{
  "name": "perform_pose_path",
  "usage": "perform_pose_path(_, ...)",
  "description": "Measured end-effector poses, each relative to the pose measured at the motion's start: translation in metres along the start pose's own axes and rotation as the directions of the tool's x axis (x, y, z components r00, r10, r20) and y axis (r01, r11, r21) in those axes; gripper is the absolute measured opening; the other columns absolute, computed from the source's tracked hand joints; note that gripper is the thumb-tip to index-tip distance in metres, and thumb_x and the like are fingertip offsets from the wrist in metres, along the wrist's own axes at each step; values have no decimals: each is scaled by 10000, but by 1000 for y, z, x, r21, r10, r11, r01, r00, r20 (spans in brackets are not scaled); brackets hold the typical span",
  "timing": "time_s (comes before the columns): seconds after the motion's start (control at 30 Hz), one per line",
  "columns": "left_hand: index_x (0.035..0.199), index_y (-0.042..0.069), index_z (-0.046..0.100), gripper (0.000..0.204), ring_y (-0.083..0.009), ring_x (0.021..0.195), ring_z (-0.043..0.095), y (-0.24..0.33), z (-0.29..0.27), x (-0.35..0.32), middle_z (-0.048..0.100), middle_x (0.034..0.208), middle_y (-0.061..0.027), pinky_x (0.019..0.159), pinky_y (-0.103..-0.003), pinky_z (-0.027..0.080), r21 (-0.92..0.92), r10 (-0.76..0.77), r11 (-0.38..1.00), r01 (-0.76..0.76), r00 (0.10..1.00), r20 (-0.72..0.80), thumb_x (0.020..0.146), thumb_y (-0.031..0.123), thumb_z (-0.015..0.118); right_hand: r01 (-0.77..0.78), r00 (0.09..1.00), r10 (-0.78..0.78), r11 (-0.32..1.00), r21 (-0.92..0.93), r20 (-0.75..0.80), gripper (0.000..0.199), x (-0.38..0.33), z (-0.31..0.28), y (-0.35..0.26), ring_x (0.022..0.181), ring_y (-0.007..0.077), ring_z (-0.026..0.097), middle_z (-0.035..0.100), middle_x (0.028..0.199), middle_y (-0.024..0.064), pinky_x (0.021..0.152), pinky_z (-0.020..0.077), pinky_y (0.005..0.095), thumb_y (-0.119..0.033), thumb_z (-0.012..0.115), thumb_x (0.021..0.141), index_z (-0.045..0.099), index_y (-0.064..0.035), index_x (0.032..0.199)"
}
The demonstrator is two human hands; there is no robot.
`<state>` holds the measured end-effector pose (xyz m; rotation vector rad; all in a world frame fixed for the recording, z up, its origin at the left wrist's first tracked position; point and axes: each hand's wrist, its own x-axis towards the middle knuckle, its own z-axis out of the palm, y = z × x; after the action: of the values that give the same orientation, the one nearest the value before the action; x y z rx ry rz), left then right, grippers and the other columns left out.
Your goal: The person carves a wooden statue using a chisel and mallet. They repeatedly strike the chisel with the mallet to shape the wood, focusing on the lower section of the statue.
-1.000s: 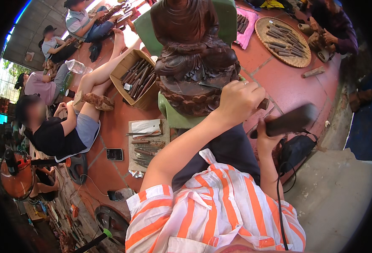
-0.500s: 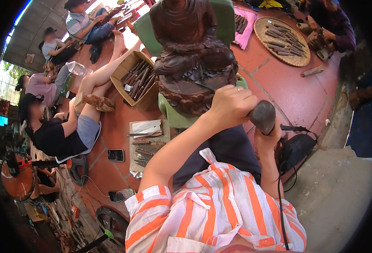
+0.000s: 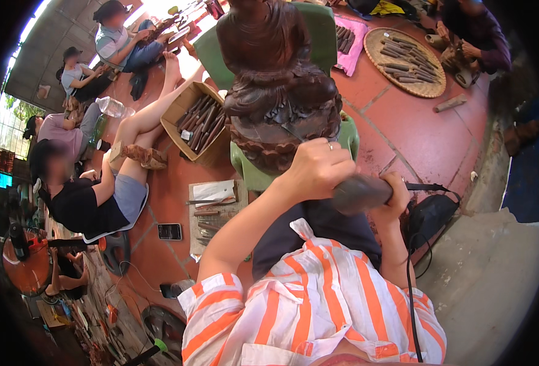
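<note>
A dark brown carved wooden statue (image 3: 282,91) of a seated robed figure stands upright in front of me on a green chair (image 3: 321,43). My left hand (image 3: 319,171), with a ring on one finger, is closed round a chisel (image 3: 291,133). Its thin blade points at the statue's carved base; whether the tip touches the wood I cannot tell. My right hand (image 3: 395,198) grips the handle end of a dark, rounded wooden mallet (image 3: 361,194). The mallet's head lies right beside my left fist and hides the end of the chisel's handle.
Left of the chair sits a cardboard box (image 3: 170,127) of tools; below it a board (image 3: 239,195) bears more chisels, near a phone (image 3: 170,232). A woven tray (image 3: 376,58) of tools lies at the far right. Several people sit around, one (image 3: 92,204) close by at left.
The mallet has swung left, from apart on the right to right beside my left fist. My left hand and the chisel have shifted slightly left and nearer to me.
</note>
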<state>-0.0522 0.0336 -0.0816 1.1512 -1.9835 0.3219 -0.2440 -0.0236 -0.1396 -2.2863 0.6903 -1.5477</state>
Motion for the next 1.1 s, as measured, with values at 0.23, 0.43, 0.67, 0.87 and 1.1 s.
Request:
perform_pose_path(0.23,654,122,513,234,-183,597,519,2,-5,-4,455,610,-1,556,-312,409,28,16,999,-16,1000,-12,550,147,721,23,1000,-23,999,43,-4,243,3,-4,-7,474,233,485,496,609,80,426,344,328,66,717,711,541,-60,820)
perform_pose_path(0.43,608,103,478,248,-202,562,500,4,-3,-10,456,598,-23,543,-316,411,-8,29,1000,-30,992,-122,594,42,718,64,998,-63,997,-34,18,201,8,-5,-7,495,228,483,494,610,81,460,355,318,50,727,711,559,-51,758)
perform_pose_path(0.67,557,92,419,274,-188,463,456,21,-43,-30,453,541,-24,484,-303,404,-252,-62,968,-3,967,-248,588,-45,654,-198,974,219,950,239,-62,197,-21,-10,11,573,162,503,538,681,55,539,398,273,62,718,711,566,-22,805)
perform_pose_path(0.87,591,110,499,241,-155,471,507,44,-56,14,489,543,-5,444,-247,404,-405,-125,914,21,964,-234,711,31,692,-443,877,480,825,352,-21,187,-22,-14,12,668,92,522,570,749,4,580,413,258,39,686,743,580,-5,891)
perform_pose_path(1.1,739,62,423,321,-98,495,369,-12,-79,63,385,592,-14,474,-248,340,-703,-520,651,284,843,-140,995,241,501,-650,742,644,626,431,185,180,12,-35,9,641,31,455,511,703,-56,563,373,212,-26,710,803,596,-17,942)
